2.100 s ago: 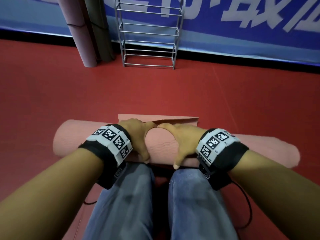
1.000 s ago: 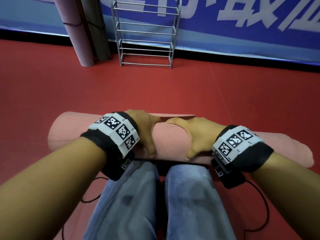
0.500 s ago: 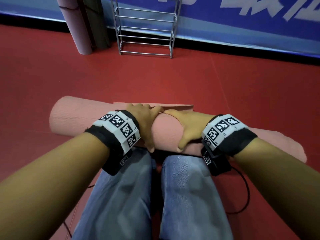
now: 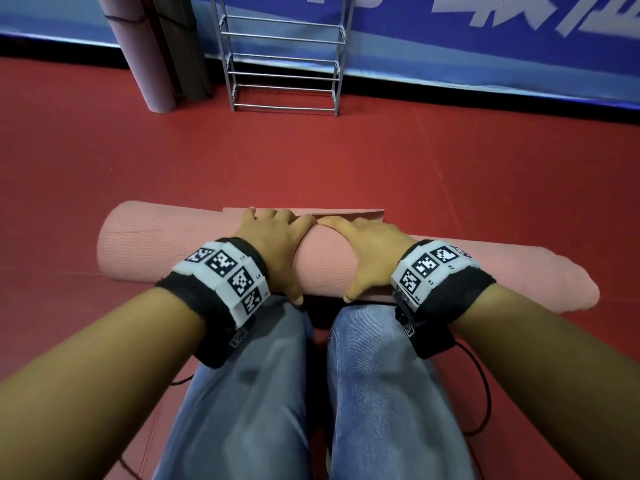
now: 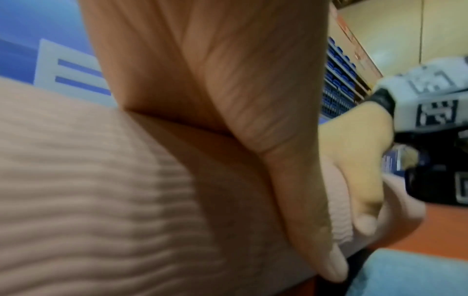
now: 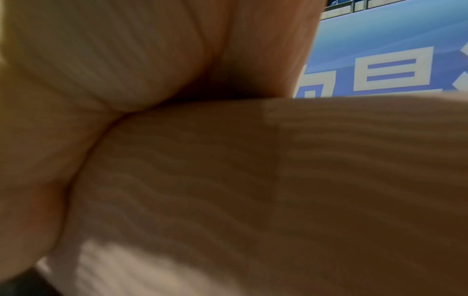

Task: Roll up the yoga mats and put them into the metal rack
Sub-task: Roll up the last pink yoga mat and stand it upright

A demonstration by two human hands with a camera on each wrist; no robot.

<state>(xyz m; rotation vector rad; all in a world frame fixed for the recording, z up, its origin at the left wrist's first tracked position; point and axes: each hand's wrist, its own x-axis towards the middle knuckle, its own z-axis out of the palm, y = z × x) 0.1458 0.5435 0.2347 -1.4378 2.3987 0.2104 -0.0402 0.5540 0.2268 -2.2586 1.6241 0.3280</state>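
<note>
The pink yoga mat [image 4: 194, 244] lies across the red floor [image 4: 450, 174] just in front of the knees, almost fully rolled, with only a short flap [image 4: 346, 213] left flat. The left hand [image 4: 277, 244] and right hand [image 4: 367, 251] wrap over its middle, fingers curled round the roll. The metal rack [image 4: 284, 57] stands empty at the wall, two rolled mats [image 4: 152, 57] beside it
</note>
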